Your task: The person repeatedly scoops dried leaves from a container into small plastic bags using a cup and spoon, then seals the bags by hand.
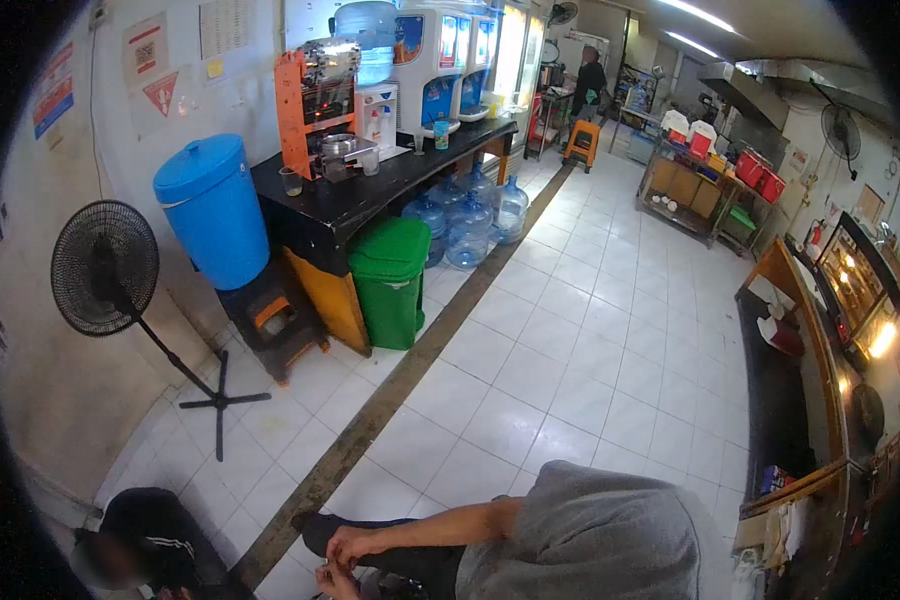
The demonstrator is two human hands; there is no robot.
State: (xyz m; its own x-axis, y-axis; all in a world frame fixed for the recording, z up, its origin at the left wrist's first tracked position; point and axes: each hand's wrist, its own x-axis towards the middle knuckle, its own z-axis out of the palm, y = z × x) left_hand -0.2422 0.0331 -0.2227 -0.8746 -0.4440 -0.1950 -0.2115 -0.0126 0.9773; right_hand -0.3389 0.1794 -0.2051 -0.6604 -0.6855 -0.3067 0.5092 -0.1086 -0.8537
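At the bottom of the view, a grey-sleeved arm reaches left to my right hand (356, 545), whose fingers are bent into a pinch. Just below it is my left hand (338, 581), with its fingers curled up against the right one. Whatever may be between the fingertips is too small to make out. Both hands are close to a dark trouser leg (410, 552) and a dark shoe (315, 530). The lower part of the left hand is cut off by the frame's edge.
A person in dark clothing (155, 535) is low at the bottom left. Nearby stand a black pedestal fan (105, 268), blue barrel (213, 210), green bin (388, 290) and black counter (400, 170). Water jugs (468, 230) sit underneath. Another person (590, 85) stands far back.
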